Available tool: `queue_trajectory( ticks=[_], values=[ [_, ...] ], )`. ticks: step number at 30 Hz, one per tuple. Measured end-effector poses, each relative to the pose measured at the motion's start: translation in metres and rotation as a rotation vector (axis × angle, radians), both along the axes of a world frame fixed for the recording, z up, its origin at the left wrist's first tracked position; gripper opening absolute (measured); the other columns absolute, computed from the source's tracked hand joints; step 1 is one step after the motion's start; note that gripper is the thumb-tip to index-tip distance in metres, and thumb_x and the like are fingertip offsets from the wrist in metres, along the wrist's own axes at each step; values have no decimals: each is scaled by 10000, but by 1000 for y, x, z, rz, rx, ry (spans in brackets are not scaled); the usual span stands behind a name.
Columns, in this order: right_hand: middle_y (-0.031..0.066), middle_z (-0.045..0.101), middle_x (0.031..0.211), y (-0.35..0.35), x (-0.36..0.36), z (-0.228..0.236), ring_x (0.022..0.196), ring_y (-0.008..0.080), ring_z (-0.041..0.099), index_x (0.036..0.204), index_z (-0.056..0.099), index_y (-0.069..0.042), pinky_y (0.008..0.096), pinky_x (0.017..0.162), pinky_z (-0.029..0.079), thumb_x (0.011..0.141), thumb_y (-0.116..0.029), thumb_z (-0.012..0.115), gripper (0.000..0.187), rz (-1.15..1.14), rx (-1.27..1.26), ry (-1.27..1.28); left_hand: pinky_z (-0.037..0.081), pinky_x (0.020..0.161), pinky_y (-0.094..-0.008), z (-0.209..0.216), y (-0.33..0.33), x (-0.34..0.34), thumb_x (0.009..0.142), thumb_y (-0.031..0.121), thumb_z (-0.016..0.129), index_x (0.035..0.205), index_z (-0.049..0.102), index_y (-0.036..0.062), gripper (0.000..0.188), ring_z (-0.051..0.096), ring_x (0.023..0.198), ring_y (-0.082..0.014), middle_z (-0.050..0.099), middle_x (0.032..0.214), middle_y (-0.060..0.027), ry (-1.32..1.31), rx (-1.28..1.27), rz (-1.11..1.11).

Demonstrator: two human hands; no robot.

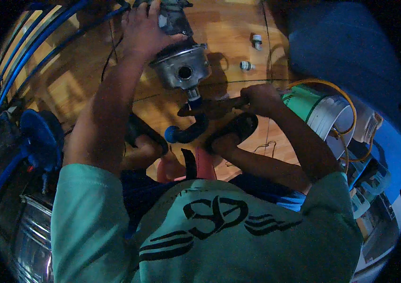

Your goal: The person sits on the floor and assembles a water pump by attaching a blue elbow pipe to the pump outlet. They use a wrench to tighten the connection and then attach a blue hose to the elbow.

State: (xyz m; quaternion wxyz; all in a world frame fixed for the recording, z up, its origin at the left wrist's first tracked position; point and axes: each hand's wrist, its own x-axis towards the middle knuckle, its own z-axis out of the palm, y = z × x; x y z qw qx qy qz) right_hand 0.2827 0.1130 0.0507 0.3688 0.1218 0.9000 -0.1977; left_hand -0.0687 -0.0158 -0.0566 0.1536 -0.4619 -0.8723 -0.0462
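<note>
A water pump with a shiny metal housing (200, 70) and a dark motor body (174, 21) lies on the floor ahead of me. My left hand (139, 30) rests on the motor, fingers spread and thumb stretched across it. From the housing's round port a threaded fitting (193, 94) leads to a curved blue pipe (195, 129), which ends in a blue cap-like end near my feet. My right hand (262, 100) is closed round the handle of a rusty wrench (219, 107). The wrench's head lies across the pipe just below the fitting; its exact grip is too dark to see.
Two small pipe fittings, one upright (257, 41) and one on its side (246, 65), lie on the wood-patterned floor. At right is a green-and-white bucket (323, 111) with a yellow hose (351, 106). Blue tubing (51, 40) and a blue round seat (41, 135) stand left.
</note>
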Motion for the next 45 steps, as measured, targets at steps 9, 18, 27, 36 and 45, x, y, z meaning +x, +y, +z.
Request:
queue_trajectory(
  ticks=[9, 18, 27, 36, 45],
  values=[
    [161, 721, 907, -64, -42, 91, 877, 352, 721, 1022, 692, -70, 494, 779, 564, 978, -510, 572, 458, -126, 147, -99, 155, 1236, -598, 105, 7, 22, 725, 711, 788, 1608, 191, 122, 1218, 226, 1507, -435, 244, 1626, -230, -597, -282, -95],
    [157, 727, 858, -78, -77, 102, 851, 344, 735, 1031, 708, -77, 502, 751, 570, 977, -517, 579, 462, 1, 278, -291, 132, 1248, -593, 97, 2, 21, 740, 763, 732, 1618, 166, 68, 1255, 222, 1504, -451, 243, 1631, -248, -573, -299, -95],
    [153, 739, 924, -57, -73, 101, 910, 339, 731, 1053, 710, -94, 483, 790, 574, 917, -464, 679, 396, 21, 228, -257, 124, 1248, -597, 68, 2, 21, 748, 776, 714, 1615, 165, 60, 1251, 209, 1509, -451, 232, 1636, -243, -459, -188, -97],
    [134, 739, 904, -31, -47, 72, 907, 330, 740, 1077, 683, -116, 488, 766, 594, 877, -444, 734, 387, 22, 254, -176, 114, 1241, -594, 84, 5, 26, 709, 723, 782, 1613, 187, 123, 1237, 194, 1517, -428, 223, 1633, -221, -619, -162, -78],
    [144, 699, 810, 31, -8, -54, 778, 362, 704, 966, 681, -124, 494, 671, 546, 811, -509, 751, 421, 40, 28, 116, 157, 1223, -606, 53, 7, 23, 661, 740, 809, 1615, 179, 199, 1265, 232, 1503, -425, 250, 1624, -205, -436, -175, 3]
  ],
)
